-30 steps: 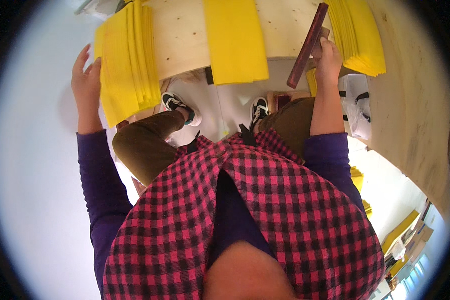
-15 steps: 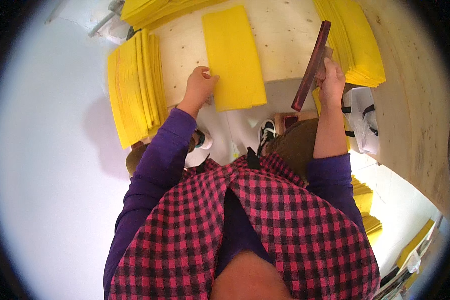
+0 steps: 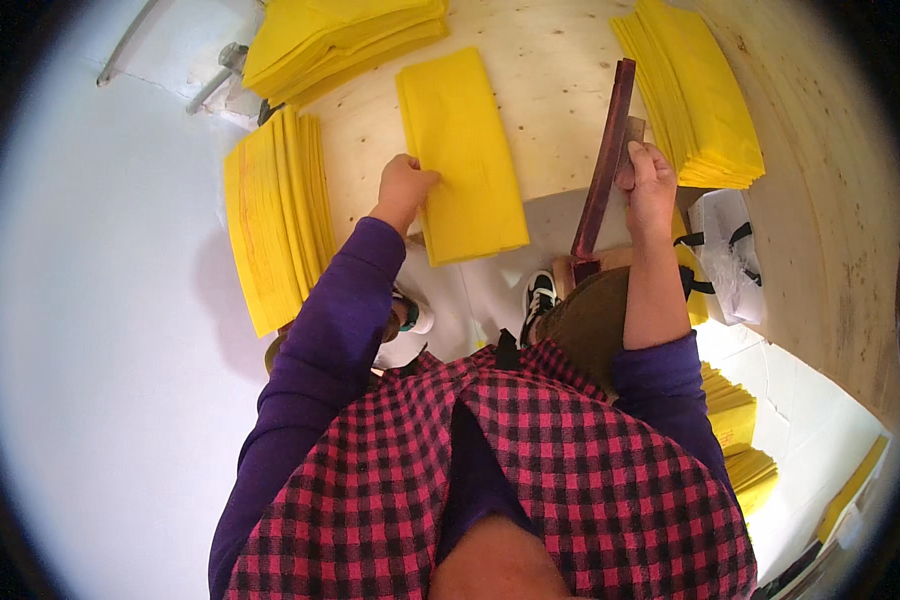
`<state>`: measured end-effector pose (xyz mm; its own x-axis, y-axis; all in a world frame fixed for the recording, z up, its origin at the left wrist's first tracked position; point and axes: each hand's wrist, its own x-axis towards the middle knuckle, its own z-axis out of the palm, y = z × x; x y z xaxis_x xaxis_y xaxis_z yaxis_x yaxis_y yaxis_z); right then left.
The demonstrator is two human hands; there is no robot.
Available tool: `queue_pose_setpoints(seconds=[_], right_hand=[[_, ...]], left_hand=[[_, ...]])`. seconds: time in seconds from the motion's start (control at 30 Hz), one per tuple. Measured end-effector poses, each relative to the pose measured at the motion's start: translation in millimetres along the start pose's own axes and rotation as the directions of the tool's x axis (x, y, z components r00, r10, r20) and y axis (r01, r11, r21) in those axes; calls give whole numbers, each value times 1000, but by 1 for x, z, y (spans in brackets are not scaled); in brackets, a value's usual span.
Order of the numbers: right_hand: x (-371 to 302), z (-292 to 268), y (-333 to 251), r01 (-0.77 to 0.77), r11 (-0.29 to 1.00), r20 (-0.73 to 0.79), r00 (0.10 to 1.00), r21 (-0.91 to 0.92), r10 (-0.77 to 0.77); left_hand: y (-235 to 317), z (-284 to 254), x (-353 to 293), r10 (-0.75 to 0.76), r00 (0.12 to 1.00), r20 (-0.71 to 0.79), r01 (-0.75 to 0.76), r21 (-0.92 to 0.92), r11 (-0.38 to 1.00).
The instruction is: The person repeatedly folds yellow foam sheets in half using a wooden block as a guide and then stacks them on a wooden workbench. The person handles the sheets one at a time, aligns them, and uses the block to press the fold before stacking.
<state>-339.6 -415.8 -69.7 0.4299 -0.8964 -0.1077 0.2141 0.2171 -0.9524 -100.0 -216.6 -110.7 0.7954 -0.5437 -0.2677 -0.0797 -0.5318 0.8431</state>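
A folded yellow fabric piece (image 3: pixel 467 170) lies on the pale wooden tabletop (image 3: pixel 555 110), its near end hanging past the front edge. My left hand (image 3: pixel 406 188) is at its left edge, thumb and fingers closed on the border. In my right hand (image 3: pixel 652 190) is a long, narrow dark-red bar (image 3: pixel 602 165) with a short wooden grip (image 3: pixel 630 140) on its side. The bar is held tilted, to the right of the fabric. Its lower end is just above a dark-red block (image 3: pixel 585 268) near my knee; whether they touch, I cannot tell.
Stacks of yellow fabric stand at the left (image 3: pixel 278 215), the far left (image 3: pixel 345 45) and the right (image 3: pixel 690 95). A white box with clear plastic (image 3: pixel 727 255) sits below the right stack. More yellow bundles (image 3: pixel 735 430) are lower right.
My view has shifted, so the table appears lower. My left fingers have closed in on the fabric's edge. The red bar has moved left, its lower end nearer the red block.
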Motion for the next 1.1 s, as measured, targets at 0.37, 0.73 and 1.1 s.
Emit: queue_pose_setpoints(seconds=[0.37, 0.73, 1.1], right_hand=[[1, -3, 3, 32, 998, 48, 998, 60, -35], [-1, -5, 0, 36, 999, -8, 999, 9, -36], [3, -13, 4, 75, 994, -7, 997, 78, -75]], left_hand=[[8, -6, -6, -64, 962, 264, 211, -577, 789], [26, 23, -16, 35, 973, 228, 151, -745, 650], [26, 40, -19, 168, 985, 50, -117, -526, 842]])
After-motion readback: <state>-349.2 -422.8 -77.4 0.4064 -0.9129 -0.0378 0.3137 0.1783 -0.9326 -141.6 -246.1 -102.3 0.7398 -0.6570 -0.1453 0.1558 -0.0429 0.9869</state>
